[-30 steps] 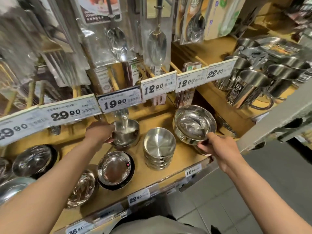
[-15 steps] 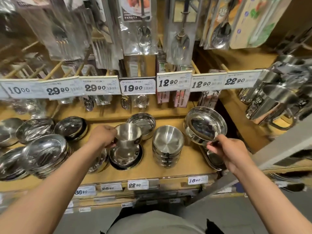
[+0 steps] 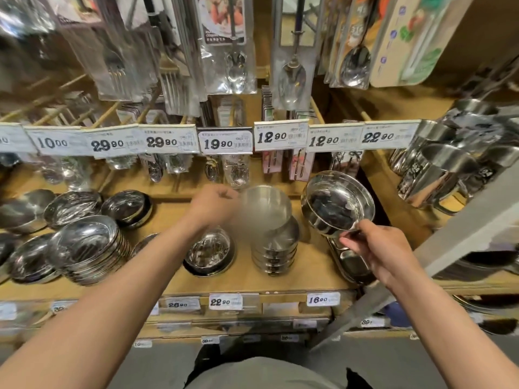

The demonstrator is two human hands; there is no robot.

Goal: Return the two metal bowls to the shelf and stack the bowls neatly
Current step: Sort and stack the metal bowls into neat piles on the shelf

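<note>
A: Status on the bowls?

B: Neither is down. Left hand (image 3: 212, 204) carries the small steel bowl (image 3: 265, 207), blurred with motion, directly above the stack of matching bowls (image 3: 274, 249) at mid-shelf. I'd say it's about to nest, but I can't tell whether it touches the top bowl.

A: Left grip?

B: Fingers closed on the bowl's left rim (contact itself is smeared, so finger placement is a guess). Reads as holding.

A: And the other one?

B: Right hand (image 3: 377, 248) pinches the near rim of the wide bowl (image 3: 338, 204), thumb on top. Bowl is in the air, tilted so its opening faces the camera, to the right of the stack and apart from it.

A: Where does it go?

B: Judgement only: there's a flat steel tray (image 3: 352, 261) on the shelf (image 3: 314, 272) under that hand, and something beneath it I can't make out. Wider bowl piles (image 3: 90, 249) sit to the far left. Which spot matches, can't tell.

A: Progress?

B: Zero of two returned. First is close; second hasn't started its placement. Tidying comes after.

A: Risks?

B: Small bowl landing off-centre and tipping the stack. Wide bowl is held by a rim pinch only, so it could swing.
</note>
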